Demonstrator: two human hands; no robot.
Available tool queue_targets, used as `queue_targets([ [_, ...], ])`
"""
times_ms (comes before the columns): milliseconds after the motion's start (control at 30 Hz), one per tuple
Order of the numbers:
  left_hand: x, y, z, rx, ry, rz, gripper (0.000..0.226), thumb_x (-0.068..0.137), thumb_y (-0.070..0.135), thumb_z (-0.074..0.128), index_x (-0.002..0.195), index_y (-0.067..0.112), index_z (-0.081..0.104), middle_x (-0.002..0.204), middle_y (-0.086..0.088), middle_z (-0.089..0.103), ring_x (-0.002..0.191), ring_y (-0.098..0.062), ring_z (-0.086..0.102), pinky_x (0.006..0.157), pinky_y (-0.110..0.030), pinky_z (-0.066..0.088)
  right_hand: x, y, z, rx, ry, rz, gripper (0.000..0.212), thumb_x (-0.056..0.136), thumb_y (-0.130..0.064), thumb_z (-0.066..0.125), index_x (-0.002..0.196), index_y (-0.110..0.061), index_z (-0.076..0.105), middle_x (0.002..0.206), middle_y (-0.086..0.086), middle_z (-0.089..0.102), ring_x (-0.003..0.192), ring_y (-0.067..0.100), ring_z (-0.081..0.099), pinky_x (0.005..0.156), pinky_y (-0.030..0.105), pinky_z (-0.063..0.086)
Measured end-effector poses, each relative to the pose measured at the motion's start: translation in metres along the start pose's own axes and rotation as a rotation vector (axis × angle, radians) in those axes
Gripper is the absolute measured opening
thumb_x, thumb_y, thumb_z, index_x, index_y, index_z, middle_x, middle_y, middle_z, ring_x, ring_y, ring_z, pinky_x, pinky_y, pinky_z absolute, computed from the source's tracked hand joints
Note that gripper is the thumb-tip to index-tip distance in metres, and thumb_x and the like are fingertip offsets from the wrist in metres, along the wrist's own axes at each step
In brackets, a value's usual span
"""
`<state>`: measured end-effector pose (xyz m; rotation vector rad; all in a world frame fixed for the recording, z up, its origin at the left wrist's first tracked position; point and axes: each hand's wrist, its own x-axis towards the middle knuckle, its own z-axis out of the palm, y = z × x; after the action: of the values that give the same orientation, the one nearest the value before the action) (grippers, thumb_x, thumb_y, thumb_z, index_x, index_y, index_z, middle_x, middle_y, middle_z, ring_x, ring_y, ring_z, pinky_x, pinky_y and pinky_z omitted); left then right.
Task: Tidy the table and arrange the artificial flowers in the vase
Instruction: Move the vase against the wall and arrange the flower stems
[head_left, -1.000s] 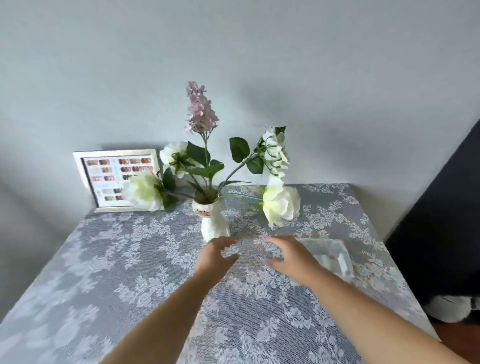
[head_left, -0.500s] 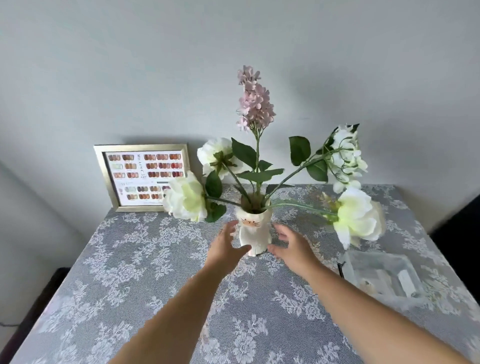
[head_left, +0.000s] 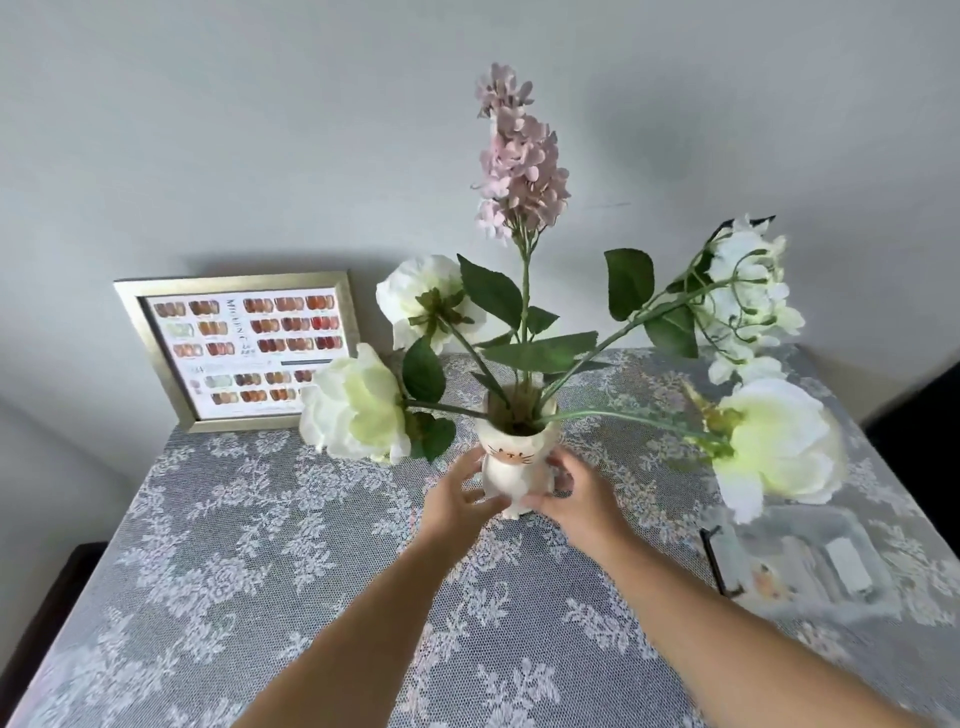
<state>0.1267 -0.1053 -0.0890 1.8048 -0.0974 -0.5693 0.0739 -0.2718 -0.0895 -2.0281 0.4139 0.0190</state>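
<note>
Since the earlier frames, both hands have closed the gap to the white cat-faced vase (head_left: 513, 470) and are now pressed against it, where half a second ago they were held slightly apart from its sides. The vase is clasped low on its body by the left hand (head_left: 460, 500) from the left and by the right hand (head_left: 581, 500) from the right, fingers wrapped around it, at the centre of the frame. It is seen upright on the lace tablecloth (head_left: 260, 545), its painted whiskered face turned toward the camera.

Artificial flowers are held in the vase: a tall pink lilac spray (head_left: 519, 156) rises at upper centre, a white bloom (head_left: 423, 301) is seen from behind at centre left, a pale green-white rose (head_left: 358, 410) droops to the left, a white blossom cluster (head_left: 748, 296) reaches to the upper right, and a large white rose (head_left: 779, 447) hangs at right.

A framed nail-colour chart (head_left: 241, 351) is leaned against the wall at centre left. A clear plastic tray (head_left: 810, 566) is placed at lower right, beneath the large white rose; its contents are too blurred to be told.
</note>
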Motion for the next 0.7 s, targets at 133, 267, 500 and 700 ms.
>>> queue_targets([
  [133, 0.008, -0.001, 0.001, 0.006, 0.014, -0.015, 0.061, 0.071, 0.012, 0.076, 0.125, 0.019, 0.05, 0.112, 0.006, 0.067, 0.089, -0.007, 0.068, 0.074, -0.025, 0.057, 0.01, 0.001, -0.002, 0.017, -0.011, 0.007, 0.07, 0.064, -0.027, 0.081, 0.126, -0.028, 0.048, 0.114, -0.006, 0.065, 0.084, -0.008, 0.057, 0.061, 0.011, 0.049],
  [267, 0.021, 0.007, 0.002, -0.004, 0.039, -0.015, 0.056, 0.072, 0.01, 0.075, 0.122, 0.021, 0.053, 0.1, 0.007, 0.071, 0.082, -0.003, 0.069, 0.07, -0.022, 0.057, 0.031, -0.002, -0.009, 0.031, -0.012, -0.028, 0.076, 0.062, -0.028, 0.083, 0.129, -0.027, 0.046, 0.118, -0.005, 0.062, 0.092, 0.003, 0.06, 0.075, 0.024, 0.053],
  [500, 0.061, 0.035, -0.001, -0.012, 0.086, 0.006, 0.063, 0.072, 0.01, 0.075, 0.126, 0.03, 0.05, 0.099, 0.013, 0.07, 0.082, -0.006, 0.069, 0.07, -0.025, 0.057, 0.084, -0.013, -0.021, 0.03, -0.03, -0.069, 0.073, 0.062, -0.028, 0.083, 0.126, -0.025, 0.049, 0.119, -0.006, 0.062, 0.091, 0.0, 0.059, 0.07, 0.015, 0.048],
  [700, 0.091, 0.05, -0.002, 0.001, 0.111, 0.029, 0.059, 0.072, 0.012, 0.075, 0.119, 0.039, 0.052, 0.11, 0.018, 0.064, 0.077, 0.004, 0.066, 0.05, -0.009, 0.047, 0.124, -0.018, -0.027, 0.023, -0.047, -0.091, 0.066, 0.063, -0.023, 0.083, 0.121, -0.026, 0.052, 0.116, -0.007, 0.064, 0.092, -0.001, 0.06, 0.069, 0.015, 0.051],
])
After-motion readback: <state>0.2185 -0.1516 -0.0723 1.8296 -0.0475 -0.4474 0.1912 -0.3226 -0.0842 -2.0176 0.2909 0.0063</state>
